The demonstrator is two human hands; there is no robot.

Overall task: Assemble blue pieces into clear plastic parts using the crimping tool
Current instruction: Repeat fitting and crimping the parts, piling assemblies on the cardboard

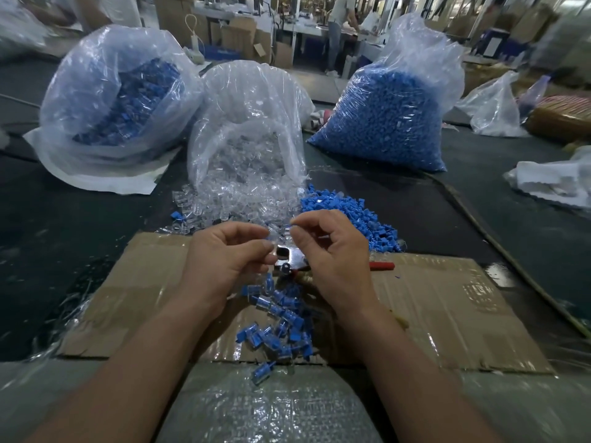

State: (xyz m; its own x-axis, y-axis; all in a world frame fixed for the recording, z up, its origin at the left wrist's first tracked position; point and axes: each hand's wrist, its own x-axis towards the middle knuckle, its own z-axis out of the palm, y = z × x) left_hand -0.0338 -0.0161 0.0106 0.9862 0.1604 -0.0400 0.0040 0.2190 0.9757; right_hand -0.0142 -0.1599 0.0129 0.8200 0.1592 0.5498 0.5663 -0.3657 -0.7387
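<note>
My left hand (228, 255) pinches a clear plastic part (277, 234) between thumb and fingers. My right hand (329, 251) pinches a small blue piece (291, 224) right beside it. Under both hands the crimping tool (289, 259), shiny metal with a red handle (382, 266), lies on flattened cardboard (447, 302). Loose clear parts (224, 203) spill from an open bag in front of me. A heap of loose blue pieces (345, 209) lies to their right. Several assembled blue-and-clear pieces (278, 321) are piled between my wrists.
Three big plastic bags stand behind: one with assembled pieces (121, 100) at the left, one with clear parts (249, 129) in the middle, one full of blue pieces (387, 116) at the right. Crumpled bags (553, 180) lie far right. A person (339, 30) stands at benches in the background.
</note>
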